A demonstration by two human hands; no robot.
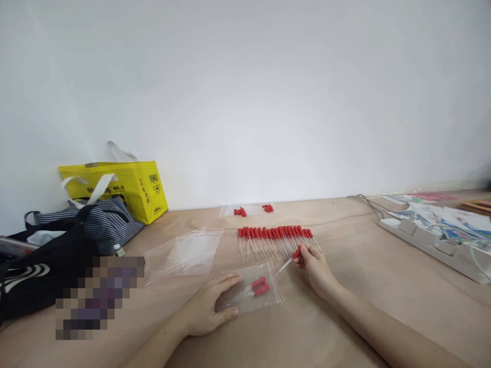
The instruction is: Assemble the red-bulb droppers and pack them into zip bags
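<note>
My right hand (315, 268) pinches a glass dropper with a red rubber bulb (295, 254) just in front of a row of several such droppers (276, 240) laid side by side on the wooden table. My left hand (209, 306) rests on the left end of a small clear zip bag (256, 292), its fingers curved over the plastic. Inside that bag lie two red-bulbed droppers (260, 286). The pinched dropper's glass tip points toward the bag's upper right corner.
A pile of empty clear zip bags (184, 253) lies left of the row. Further back, filled bags with red bulbs (251, 209) sit near the wall. A yellow tote (126, 186), a striped bag (99, 220) and a black bag (38, 276) crowd the left. A white power strip (433, 243) and papers lie right.
</note>
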